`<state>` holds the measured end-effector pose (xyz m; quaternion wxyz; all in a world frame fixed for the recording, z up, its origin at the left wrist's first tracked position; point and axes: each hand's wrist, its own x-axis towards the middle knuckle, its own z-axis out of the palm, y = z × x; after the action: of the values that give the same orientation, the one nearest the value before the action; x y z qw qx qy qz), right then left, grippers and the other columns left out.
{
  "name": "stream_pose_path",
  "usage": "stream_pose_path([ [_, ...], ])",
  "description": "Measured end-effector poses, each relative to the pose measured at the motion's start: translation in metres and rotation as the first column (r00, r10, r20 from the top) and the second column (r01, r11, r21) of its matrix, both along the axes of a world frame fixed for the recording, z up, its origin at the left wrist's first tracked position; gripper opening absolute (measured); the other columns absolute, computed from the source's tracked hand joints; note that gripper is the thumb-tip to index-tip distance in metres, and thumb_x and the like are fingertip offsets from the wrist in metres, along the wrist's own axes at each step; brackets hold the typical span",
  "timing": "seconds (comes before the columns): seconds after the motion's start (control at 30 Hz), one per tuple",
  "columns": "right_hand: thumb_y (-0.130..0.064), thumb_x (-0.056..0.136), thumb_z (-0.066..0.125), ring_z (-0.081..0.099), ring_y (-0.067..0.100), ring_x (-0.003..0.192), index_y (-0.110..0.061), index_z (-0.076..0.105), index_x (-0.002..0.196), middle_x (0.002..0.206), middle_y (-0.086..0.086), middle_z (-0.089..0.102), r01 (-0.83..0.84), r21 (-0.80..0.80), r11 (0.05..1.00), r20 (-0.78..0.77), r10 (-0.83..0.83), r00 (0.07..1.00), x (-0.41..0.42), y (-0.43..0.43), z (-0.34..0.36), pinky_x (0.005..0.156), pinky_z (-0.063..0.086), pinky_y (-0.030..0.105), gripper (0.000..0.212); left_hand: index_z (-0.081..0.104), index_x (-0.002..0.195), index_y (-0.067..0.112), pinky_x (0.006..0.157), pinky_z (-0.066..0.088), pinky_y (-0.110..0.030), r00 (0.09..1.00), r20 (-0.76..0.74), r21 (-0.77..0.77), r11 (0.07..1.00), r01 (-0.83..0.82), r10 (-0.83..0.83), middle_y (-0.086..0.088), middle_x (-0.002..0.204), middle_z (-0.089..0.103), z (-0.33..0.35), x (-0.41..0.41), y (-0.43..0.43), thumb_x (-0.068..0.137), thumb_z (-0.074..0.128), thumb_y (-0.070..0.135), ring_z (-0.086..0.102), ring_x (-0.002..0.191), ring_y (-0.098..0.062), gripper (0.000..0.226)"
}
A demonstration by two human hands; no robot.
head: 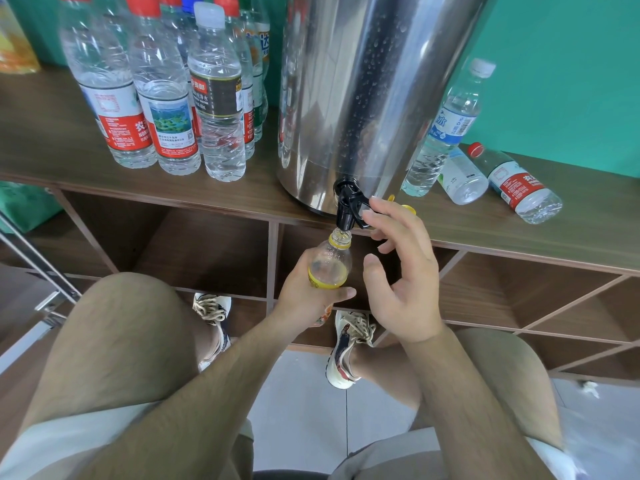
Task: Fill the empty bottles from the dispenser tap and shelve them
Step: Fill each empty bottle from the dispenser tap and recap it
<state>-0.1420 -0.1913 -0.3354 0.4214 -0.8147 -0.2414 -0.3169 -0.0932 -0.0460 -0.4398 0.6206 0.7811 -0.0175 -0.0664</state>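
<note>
From the head view, the left hand grips a small yellow-labelled bottle, its open mouth just beneath the black tap of the steel dispenser. The right hand is loosely spread, holding nothing, with its fingertips at the tap's lever. On the worktop, capped bottles stand upright left of the dispenser. To its right, two bottles lie on their sides.

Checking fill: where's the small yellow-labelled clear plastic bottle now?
The yellow-labelled bottle is central in the head view, gripped by the left hand, mouth under the black tap of the steel dispenser.
</note>
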Motion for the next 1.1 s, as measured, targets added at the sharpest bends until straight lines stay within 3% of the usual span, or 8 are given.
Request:
stream_pose_path([
  [0.13, 0.014, 0.080, 0.058, 0.062, 0.036, 0.118, -0.011, 0.061, 0.133, 0.147, 0.009, 0.055, 0.003, 0.003, 1.000, 0.001, -0.003, 1.000, 0.0004, 0.0009, 0.0002, 0.094, 0.045, 0.023, 0.059, 0.050, 0.136, 0.033, 0.071, 0.043, -0.004, 1.000, 0.000, -0.014, 1.000, 0.006, -0.006, 0.022, 0.118, 0.063, -0.0004, -0.0006, 0.0008, 0.069, 0.096, 0.035, 0.059, 0.103, 0.015, 0.081],
  [0.3, 0.013, 0.081, 0.058, 0.062, 0.036, 0.118, -0.010, 0.061, 0.134, 0.147, 0.008, 0.055, -0.003, 0.003, 1.000, 0.001, 0.003, 1.000, 0.0005, 0.0009, 0.0004, 0.094, 0.045, 0.022, 0.058, 0.050, 0.135, 0.030, 0.070, 0.040, 0.004, 1.000, 0.010, -0.018, 1.000, 0.009, -0.009, 0.022, 0.114, 0.061, -0.0002, -0.0007, -0.0001, 0.070, 0.095, 0.030, 0.054, 0.097, 0.025, 0.079],
  [0.47, 0.014, 0.080, 0.058, 0.063, 0.035, 0.117, -0.009, 0.061, 0.133, 0.146, 0.012, 0.056, -0.008, 0.008, 1.000, 0.001, 0.008, 1.000, 0.0008, 0.0010, 0.0002, 0.093, 0.046, 0.022, 0.058, 0.051, 0.134, 0.036, 0.076, 0.042, -0.011, 1.000, -0.019, -0.012, 1.000, 0.004, -0.004, 0.022, 0.116, 0.063, 0.0004, 0.0002, -0.0014, 0.070, 0.096, 0.035, 0.062, 0.106, 0.003, 0.079],
  [1.1, 0.017, 0.070, 0.049, 0.061, 0.038, 0.117, -0.010, 0.061, 0.133, 0.147, 0.012, 0.056, -0.018, 0.023, 1.000, -0.023, 0.018, 1.000, 0.0013, 0.0018, -0.0004, 0.091, 0.046, 0.025, 0.070, 0.051, 0.136, 0.034, 0.080, 0.041, -0.011, 1.000, -0.013, -0.035, 0.999, 0.003, -0.003, 0.020, 0.120, 0.063, -0.0029, 0.0010, -0.0012, 0.068, 0.097, 0.032, 0.061, 0.109, 0.002, 0.083],
])
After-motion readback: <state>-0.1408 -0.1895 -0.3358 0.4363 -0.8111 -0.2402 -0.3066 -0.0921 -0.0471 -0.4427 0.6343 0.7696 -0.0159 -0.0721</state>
